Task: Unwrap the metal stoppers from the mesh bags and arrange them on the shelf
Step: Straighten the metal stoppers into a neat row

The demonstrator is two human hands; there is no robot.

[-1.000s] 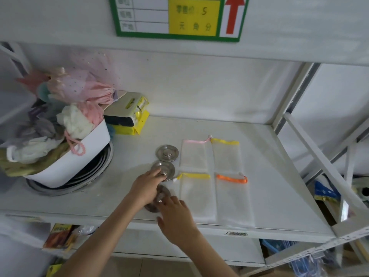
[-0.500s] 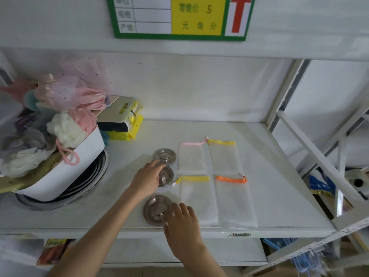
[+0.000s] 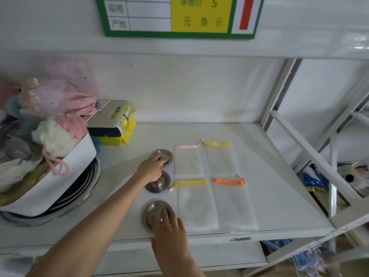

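Note:
Three round metal stoppers lie in a column on the white shelf (image 3: 269,176). My left hand (image 3: 151,169) reaches over the middle stopper (image 3: 160,184), and its fingertips curl on the knob of the far stopper (image 3: 166,155). My right hand (image 3: 169,230) comes in from the front edge with its fingers laid over the near stopper (image 3: 150,211), hiding that stopper's knob. Right of the stoppers, several empty mesh bags lie flat in a grid: pink-trimmed (image 3: 187,160), yellow-trimmed (image 3: 218,158), a second yellow-trimmed (image 3: 196,204) and orange-trimmed (image 3: 233,204).
A white bin (image 3: 60,176) full of bath puffs sits at the left on a metal basin (image 3: 89,184). Yellow packets (image 3: 113,128) lie behind it. A price label (image 3: 179,15) hangs above. The shelf's slanted white frame (image 3: 299,140) closes the right side.
My left hand has moved from the middle stopper back to the far one. My right hand has slid forward onto the near stopper, which now lies apart from the middle one.

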